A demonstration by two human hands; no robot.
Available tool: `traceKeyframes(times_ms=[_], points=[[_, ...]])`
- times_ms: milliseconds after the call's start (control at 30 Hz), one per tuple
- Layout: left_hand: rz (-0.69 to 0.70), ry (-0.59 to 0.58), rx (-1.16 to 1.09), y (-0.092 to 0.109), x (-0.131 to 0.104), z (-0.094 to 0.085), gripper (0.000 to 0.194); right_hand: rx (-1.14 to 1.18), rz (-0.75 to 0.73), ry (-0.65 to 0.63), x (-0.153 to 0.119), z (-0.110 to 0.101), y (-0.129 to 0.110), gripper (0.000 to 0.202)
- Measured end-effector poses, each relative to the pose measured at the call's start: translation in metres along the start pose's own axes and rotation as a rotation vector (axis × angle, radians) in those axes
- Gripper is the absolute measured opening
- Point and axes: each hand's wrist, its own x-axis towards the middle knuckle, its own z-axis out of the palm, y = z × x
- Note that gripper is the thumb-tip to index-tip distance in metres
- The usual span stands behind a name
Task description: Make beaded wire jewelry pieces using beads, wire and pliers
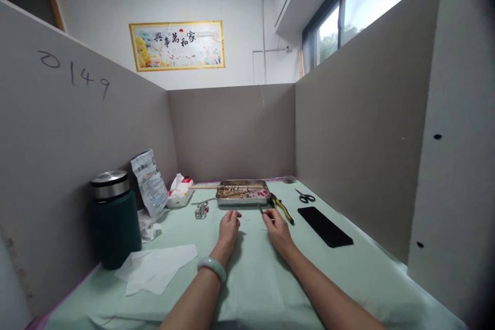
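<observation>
My left hand [229, 227], with a pale green bangle [212, 268] on its wrist, is closed in a pinch above the cloth. Whatever may be between its fingertips is too small to make out. To its right, my right hand [277, 228] is closed on a slim dark metal tool [260, 209] whose tip points up and left. Just beyond both hands lies a shallow metal tray [243, 202] of small gold, red and pink beads, with a thin wooden stick [204, 186] across it. Yellow-and-black pliers [285, 210] rest beside the tray, close to my right hand.
A beaded silvery cluster [201, 210] lies left of the tray. Scissors [305, 196] and a black phone [325, 226] are at the right. A green flask [115, 221], foil pouch [150, 183], tissue pack [180, 190] and white paper [158, 268] occupy the left. Partitions [232, 134] enclose the table.
</observation>
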Motion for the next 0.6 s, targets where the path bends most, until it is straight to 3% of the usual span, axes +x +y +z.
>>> traceKeyframes(times_ms=[167, 300, 433, 600], points=[[0.015, -0.032, 0.062, 0.000, 0.000, 0.001, 0.032, 0.287, 0.190, 0.000, 0.010, 0.000, 0.002, 0.039], [0.035, -0.101, 0.128, 0.003, -0.002, 0.003, 0.023, 0.316, 0.257, -0.062, 0.008, 0.008, 0.001, 0.043], [0.062, -0.127, 0.164, 0.005, -0.004, 0.005, 0.016, 0.218, 0.221, -0.098, 0.005, 0.013, 0.001, 0.044], [0.079, -0.158, 0.148, 0.005, -0.004, 0.006, 0.013, 0.042, 0.074, -0.087, 0.001, 0.012, -0.001, 0.032]])
